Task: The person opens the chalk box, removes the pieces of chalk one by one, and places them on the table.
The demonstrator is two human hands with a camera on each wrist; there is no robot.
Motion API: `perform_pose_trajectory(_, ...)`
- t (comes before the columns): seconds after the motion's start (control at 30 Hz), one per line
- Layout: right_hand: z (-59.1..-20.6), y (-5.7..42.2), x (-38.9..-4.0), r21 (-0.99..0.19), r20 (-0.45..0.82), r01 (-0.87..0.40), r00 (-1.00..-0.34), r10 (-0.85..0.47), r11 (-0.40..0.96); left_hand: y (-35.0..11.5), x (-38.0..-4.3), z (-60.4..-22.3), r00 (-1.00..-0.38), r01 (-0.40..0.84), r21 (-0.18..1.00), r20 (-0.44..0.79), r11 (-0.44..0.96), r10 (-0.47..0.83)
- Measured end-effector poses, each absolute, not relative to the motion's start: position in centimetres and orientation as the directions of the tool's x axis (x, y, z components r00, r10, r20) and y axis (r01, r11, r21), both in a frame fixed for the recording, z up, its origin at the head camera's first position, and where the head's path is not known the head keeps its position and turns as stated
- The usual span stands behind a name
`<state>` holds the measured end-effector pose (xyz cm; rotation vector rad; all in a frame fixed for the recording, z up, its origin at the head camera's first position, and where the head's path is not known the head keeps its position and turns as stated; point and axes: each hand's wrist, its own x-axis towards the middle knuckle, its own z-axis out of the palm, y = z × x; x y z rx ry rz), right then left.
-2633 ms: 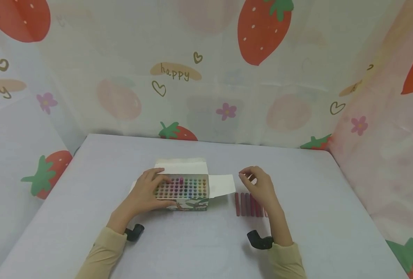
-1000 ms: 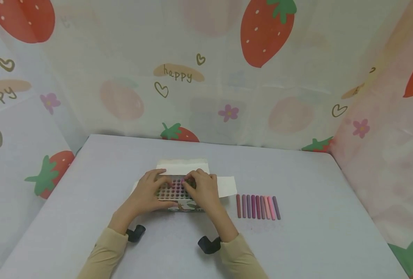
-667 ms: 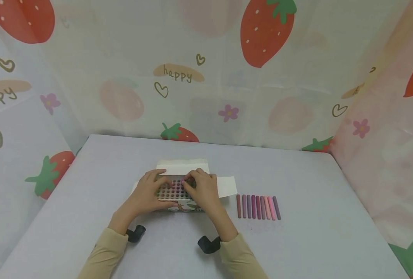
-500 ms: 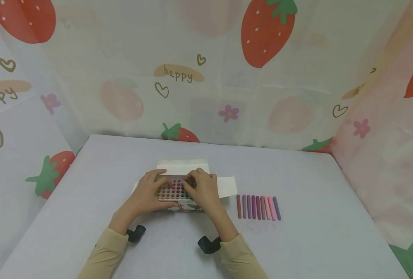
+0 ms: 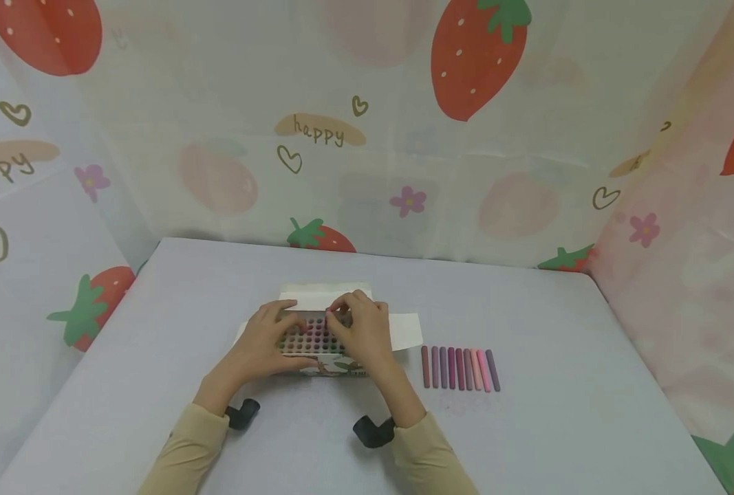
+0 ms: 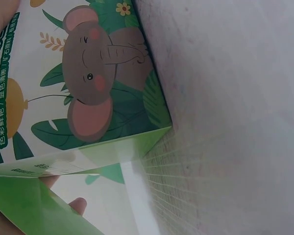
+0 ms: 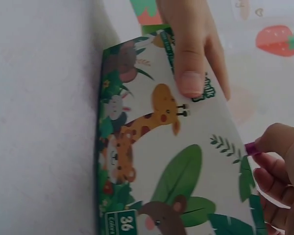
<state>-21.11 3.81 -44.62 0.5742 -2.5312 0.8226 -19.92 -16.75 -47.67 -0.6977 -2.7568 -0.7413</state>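
Observation:
An open cardboard chalk box (image 5: 338,364) with a grid of round slots, coloured ends showing in several, stands on the table. My left hand (image 5: 249,350) grips its left side, the thumb lying flat on the printed front, as the right wrist view shows. Between thumb and fingertips my right hand (image 5: 369,333) pinches a magenta chalk stick (image 7: 251,148) just over the slots. Its lower part is hidden behind the box's front panel in the right wrist view. An elephant print on the box's side (image 6: 90,68) fills the left wrist view.
Right of the box lies a row of several chalk sticks (image 5: 460,369) in red, purple and pink. White flaps spread from the box: a back flap (image 5: 323,297) and a right flap (image 5: 406,331). Faint coloured dust marks the white tabletop (image 5: 317,433).
My right hand has gone from above the loose chalk row to the box and pinched a magenta stick there; lately it has risen slightly. My left hand keeps its grip on the box.

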Motion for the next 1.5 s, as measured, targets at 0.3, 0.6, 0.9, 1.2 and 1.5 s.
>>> perform_pose_trajectory(0.3,-43.5,4.4,-21.3,-0.485,0.537,-0.516,-0.813,-0.225,0.706,-16.8,-19.9,-47.7,-0.872,0.484,0.426,0.301,0.764,0.385)
perform_pose_trajectory(0.6,-42.5,5.4,-21.1,-0.551,0.538,-0.5,-0.825,-0.174,0.668,-16.8,-20.0,-47.7,-0.869,0.489,0.424,0.308,0.762,0.387)
perform_pose_trajectory(0.9,-41.6,7.4,-20.7,-0.596,0.618,-0.541,-0.781,-0.091,0.593,-16.7,-20.0,-47.8,-0.875,0.48,0.427,0.297,0.766,0.383)
perform_pose_trajectory(1.2,-41.0,9.9,-20.3,-0.615,0.641,-0.535,-0.767,-0.027,0.579,-16.8,-20.0,-47.8,-0.879,0.475,0.44,0.289,0.762,0.38)
perform_pose_trajectory(1.5,-40.7,12.3,-19.9,-0.615,0.644,-0.508,-0.765,0.012,0.603,-16.8,-20.0,-48.0,-0.875,0.48,0.438,0.298,0.76,0.381)
